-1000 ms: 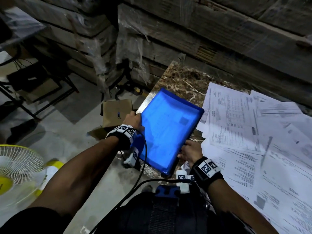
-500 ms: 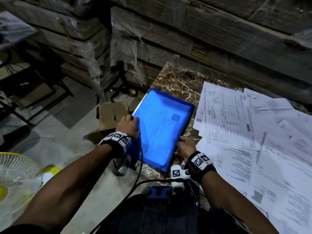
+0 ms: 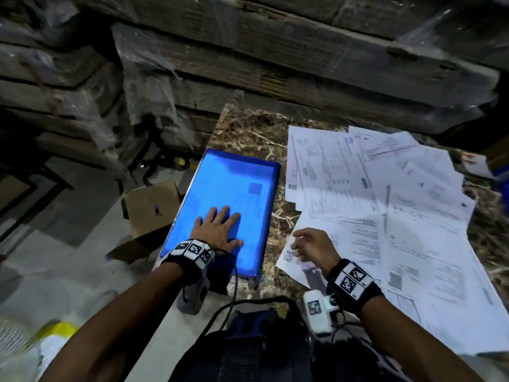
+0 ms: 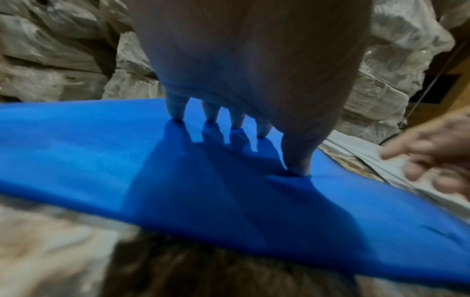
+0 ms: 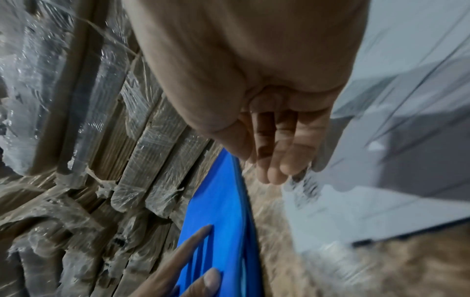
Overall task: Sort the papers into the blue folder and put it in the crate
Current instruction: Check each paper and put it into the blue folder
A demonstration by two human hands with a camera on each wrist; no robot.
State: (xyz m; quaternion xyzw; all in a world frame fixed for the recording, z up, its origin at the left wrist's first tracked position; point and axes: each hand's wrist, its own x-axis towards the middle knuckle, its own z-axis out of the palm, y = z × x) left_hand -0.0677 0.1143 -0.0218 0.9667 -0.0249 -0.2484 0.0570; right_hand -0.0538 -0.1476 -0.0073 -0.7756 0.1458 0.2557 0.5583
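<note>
The blue folder (image 3: 228, 205) lies flat on the left end of the marble table (image 3: 248, 130). My left hand (image 3: 217, 230) presses on it with straight, spread fingers (image 4: 175, 110); the folder (image 4: 101, 160) fills the left wrist view. My right hand (image 3: 311, 244) hovers with relaxed fingers over the near corner of a printed sheet (image 3: 297, 260), holding nothing. In the right wrist view its fingers (image 5: 274, 166) point down beside the folder edge (image 5: 223, 211). Several loose printed papers (image 3: 385, 202) cover the table's right side. No crate is in view.
Plastic-wrapped stacks of cardboard (image 3: 275, 64) rise behind the table. An open cardboard box (image 3: 150, 210) sits on the floor left of the folder. A yellow fan (image 3: 41, 334) shows at the lower left. Cables run from the wrist cameras toward my body.
The folder, held tilted in both hands, now lies flat on the table. My left hand moved onto its top. My right hand let go and moved right to the papers.
</note>
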